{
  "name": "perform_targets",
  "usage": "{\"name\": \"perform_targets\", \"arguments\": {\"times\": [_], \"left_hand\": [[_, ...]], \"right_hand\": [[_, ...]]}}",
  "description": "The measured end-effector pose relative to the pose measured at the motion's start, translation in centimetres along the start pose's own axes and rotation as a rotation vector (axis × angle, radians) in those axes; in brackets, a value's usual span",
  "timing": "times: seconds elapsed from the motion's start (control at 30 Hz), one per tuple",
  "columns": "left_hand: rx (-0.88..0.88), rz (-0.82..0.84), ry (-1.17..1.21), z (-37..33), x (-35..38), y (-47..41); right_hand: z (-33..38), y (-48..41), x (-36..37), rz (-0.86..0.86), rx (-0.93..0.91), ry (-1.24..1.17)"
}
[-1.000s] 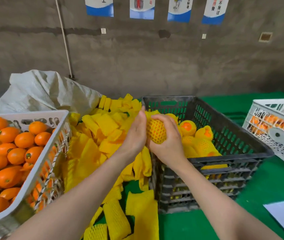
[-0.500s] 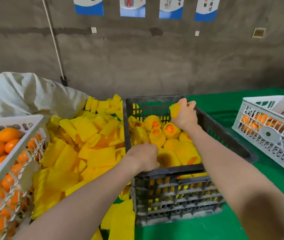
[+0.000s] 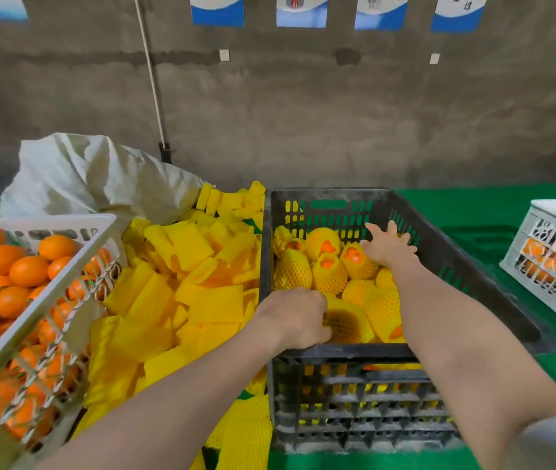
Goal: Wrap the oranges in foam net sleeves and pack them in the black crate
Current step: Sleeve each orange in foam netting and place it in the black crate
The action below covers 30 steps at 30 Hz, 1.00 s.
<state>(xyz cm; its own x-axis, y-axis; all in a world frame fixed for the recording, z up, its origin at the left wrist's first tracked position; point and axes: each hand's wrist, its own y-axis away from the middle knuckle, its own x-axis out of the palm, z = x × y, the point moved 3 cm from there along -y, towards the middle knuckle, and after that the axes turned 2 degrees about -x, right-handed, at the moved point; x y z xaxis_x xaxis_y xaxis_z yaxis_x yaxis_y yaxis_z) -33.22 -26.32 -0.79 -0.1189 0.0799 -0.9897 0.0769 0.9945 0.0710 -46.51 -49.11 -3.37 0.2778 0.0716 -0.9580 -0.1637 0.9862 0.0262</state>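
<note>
The black crate (image 3: pixel 344 351) stands in the middle of the green table and holds several oranges in yellow foam net sleeves (image 3: pixel 329 276). My right hand (image 3: pixel 386 247) hovers over the far part of the crate with fingers spread and holds nothing. My left hand (image 3: pixel 295 315) rests at the crate's near left rim, fingers curled over the edge. A pile of loose yellow foam sleeves (image 3: pixel 198 300) lies left of the crate. Bare oranges (image 3: pixel 29 271) fill a white basket (image 3: pixel 40 312) at the far left.
A white sack (image 3: pixel 93 178) lies behind the sleeve pile. Another white crate (image 3: pixel 537 252) with oranges stands at the right edge on the green cover (image 3: pixel 473 212). A concrete wall with posters rises close behind the table.
My right hand carried the wrapped orange out over the crate and let it go; it is now empty with fingers spread. My left hand dropped to the crate's near rim.
</note>
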Motion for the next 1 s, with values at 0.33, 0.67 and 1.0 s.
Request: {"name": "perform_targets", "arguments": {"times": [0.33,0.67,1.0], "left_hand": [[-0.007,-0.314,0.354,0.7,-1.3,1.1],[-0.073,-0.546,0.612,13.2,-4.7,10.2],[-0.371,-0.477,0.451,23.7,-1.2,19.4]], "right_hand": [[11.8,9.0,-5.1,-0.304,-0.656,-0.184],[22.2,23.5,-1.2,-0.224,-1.019,-0.485],[28.1,24.2,17.5,0.344,-0.787,-0.005]]}}
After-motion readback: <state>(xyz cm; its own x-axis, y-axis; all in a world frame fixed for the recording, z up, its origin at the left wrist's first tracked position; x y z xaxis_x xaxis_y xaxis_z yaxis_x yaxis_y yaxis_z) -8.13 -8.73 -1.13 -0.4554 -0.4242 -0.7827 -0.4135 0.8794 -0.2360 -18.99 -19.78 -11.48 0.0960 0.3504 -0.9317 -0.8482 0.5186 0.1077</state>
